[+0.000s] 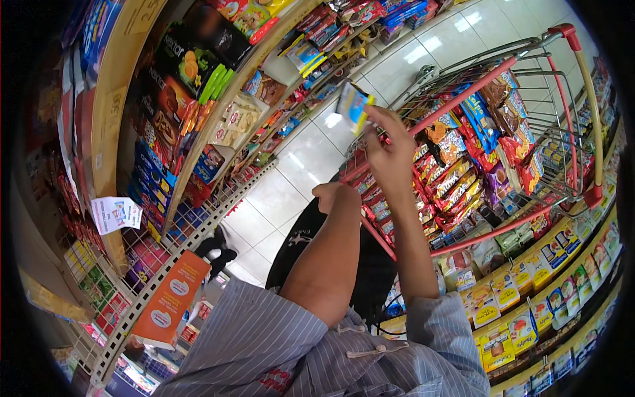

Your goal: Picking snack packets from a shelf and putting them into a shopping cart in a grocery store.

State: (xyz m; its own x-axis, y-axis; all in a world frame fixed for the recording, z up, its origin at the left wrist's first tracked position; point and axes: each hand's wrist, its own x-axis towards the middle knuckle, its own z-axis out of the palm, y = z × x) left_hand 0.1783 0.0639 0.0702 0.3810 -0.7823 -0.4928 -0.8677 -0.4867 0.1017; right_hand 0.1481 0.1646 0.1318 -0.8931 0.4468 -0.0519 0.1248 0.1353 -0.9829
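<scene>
My right hand (389,144) holds a small blue, white and yellow snack packet (354,106) between its fingertips, beside the rim of a metal shopping cart (496,226) with red edge rails. Lower and to the left, my left hand (327,196) is near the cart's near corner; the wrist hides part of it, and whether it grips anything does not show. Inside the cart lie many wrapped snacks, among them red and yellow chocolate wafer packs (449,191), a blue packet (478,116) and brown packets (506,104).
Shelves of biscuits and wafers (168,99) rise on the left. Similar blue and yellow packets (305,54) sit on a shelf edge (278,34). An orange carton (171,297) is by a wire rack at lower left. Yellow boxes (496,347) line the right shelf. White floor tiles (258,213) lie between.
</scene>
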